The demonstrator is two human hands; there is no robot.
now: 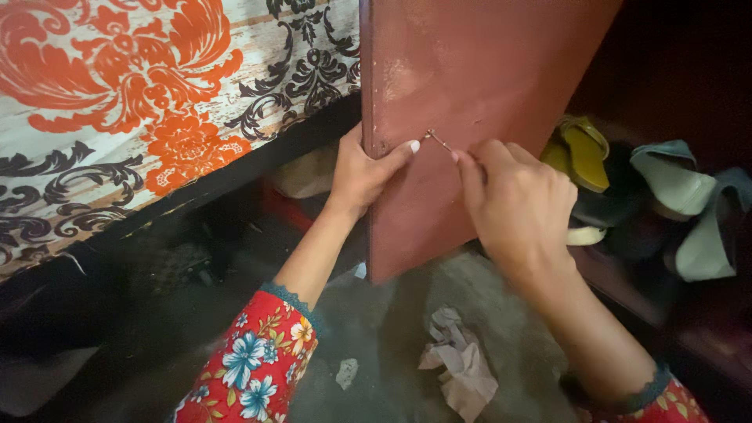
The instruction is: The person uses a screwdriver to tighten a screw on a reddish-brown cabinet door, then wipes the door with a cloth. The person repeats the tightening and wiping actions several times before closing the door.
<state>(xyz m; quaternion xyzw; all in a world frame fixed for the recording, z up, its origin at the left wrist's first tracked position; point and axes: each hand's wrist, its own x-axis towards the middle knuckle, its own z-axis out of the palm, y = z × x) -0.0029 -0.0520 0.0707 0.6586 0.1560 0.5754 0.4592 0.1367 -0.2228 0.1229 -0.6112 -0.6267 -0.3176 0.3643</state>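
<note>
A reddish-brown wooden cupboard door (470, 70) stands open in front of me. My left hand (364, 168) grips its left edge, thumb pressed on the door's face. My right hand (517, 204) pinches a thin metal pin or screw (437, 140) that sticks out of the door near that edge. Its tip meets the wood right beside my left thumb. Both my sleeves are red with a floral print.
Several shoes (666, 196), yellow, green and grey, lie on a shelf inside the cupboard at the right. A bed with an orange and black patterned cover (141, 94) fills the upper left. Crumpled paper (462, 364) lies on the grey floor below.
</note>
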